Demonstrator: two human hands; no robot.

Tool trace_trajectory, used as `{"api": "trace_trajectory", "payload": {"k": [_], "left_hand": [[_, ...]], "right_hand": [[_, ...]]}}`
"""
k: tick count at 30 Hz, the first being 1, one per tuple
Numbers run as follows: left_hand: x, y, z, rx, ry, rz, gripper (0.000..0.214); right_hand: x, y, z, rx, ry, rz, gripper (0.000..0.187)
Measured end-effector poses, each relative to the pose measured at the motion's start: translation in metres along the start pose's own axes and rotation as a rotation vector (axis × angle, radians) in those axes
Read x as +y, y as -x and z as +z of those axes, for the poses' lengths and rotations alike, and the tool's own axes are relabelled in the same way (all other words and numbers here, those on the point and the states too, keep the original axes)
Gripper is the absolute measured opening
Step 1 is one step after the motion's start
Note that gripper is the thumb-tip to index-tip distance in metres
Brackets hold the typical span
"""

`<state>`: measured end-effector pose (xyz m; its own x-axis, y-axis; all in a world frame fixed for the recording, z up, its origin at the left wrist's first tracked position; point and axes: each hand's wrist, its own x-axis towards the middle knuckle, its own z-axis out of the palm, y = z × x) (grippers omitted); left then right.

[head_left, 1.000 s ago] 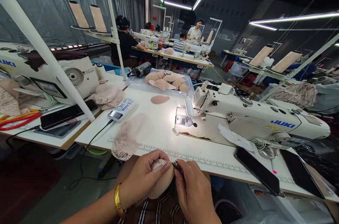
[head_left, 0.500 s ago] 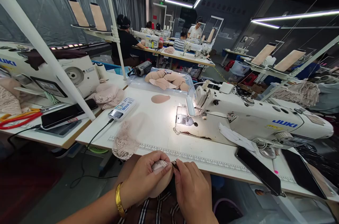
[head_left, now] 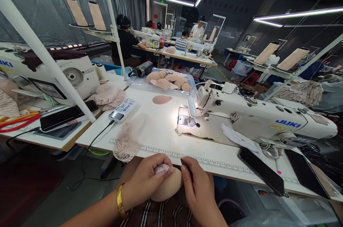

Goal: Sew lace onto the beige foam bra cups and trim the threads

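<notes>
My left hand (head_left: 143, 180) is closed round a beige padded cup (head_left: 167, 186) with a scrap of pale lace (head_left: 161, 168) pinched against it, held in my lap below the table's front edge. My right hand (head_left: 199, 193) is closed on a small dark tool (head_left: 185, 165), a thread snip by its look, just right of the cup. A white Juki sewing machine (head_left: 257, 119) stands on the white table (head_left: 160, 127) in front, its lamp lit over the needle plate (head_left: 186, 122).
Lace fabric (head_left: 127, 143) hangs over the table's front edge. A tray of beige cups (head_left: 168, 81), one loose cup (head_left: 161, 99), a small white device (head_left: 123, 110), and two black phones (head_left: 261, 171) lie on the table. Another machine (head_left: 75, 73) and red scissors (head_left: 18, 122) sit left. People sew behind.
My right hand has drawn the dark tool away from the lace, to the right and slightly up, opening a gap that shows more of the cup. My left hand stays put.
</notes>
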<state>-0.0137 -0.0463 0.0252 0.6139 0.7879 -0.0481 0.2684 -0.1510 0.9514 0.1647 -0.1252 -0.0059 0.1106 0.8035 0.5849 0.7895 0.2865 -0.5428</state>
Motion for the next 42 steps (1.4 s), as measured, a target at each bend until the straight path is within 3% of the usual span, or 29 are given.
{"api": "trace_trajectory", "payload": {"k": [5,8,11,15,17,20,24,42], "left_hand": [[0.004,-0.006,-0.010,-0.019,0.071,0.060,0.026],[0.001,-0.006,-0.012,-0.019,0.108,0.104,0.025],[-0.002,-0.006,-0.011,-0.045,0.074,0.078,0.022],[0.000,-0.007,-0.009,-0.016,0.000,0.057,0.016],[0.001,-0.007,-0.009,0.002,0.002,0.043,0.019],[0.001,-0.007,-0.010,0.023,-0.011,0.035,0.023],[0.001,-0.006,-0.010,0.039,-0.022,0.043,0.023],[0.005,-0.005,-0.008,-0.019,0.015,0.003,0.027]], "right_hand": [[0.001,-0.002,-0.012,-0.337,-0.410,0.297,0.022],[0.005,-0.002,-0.011,-0.334,-0.562,0.441,0.037],[0.008,0.000,-0.008,-0.333,-0.599,0.473,0.038],[0.008,0.004,-0.006,-0.268,-0.446,0.392,0.032],[0.006,0.005,-0.006,-0.158,-0.275,0.279,0.022],[0.004,0.006,-0.007,-0.005,-0.028,0.044,0.023],[0.000,0.007,-0.007,-0.028,0.113,-0.147,0.016],[-0.001,0.008,0.000,-0.004,0.202,-0.226,0.017]]}}
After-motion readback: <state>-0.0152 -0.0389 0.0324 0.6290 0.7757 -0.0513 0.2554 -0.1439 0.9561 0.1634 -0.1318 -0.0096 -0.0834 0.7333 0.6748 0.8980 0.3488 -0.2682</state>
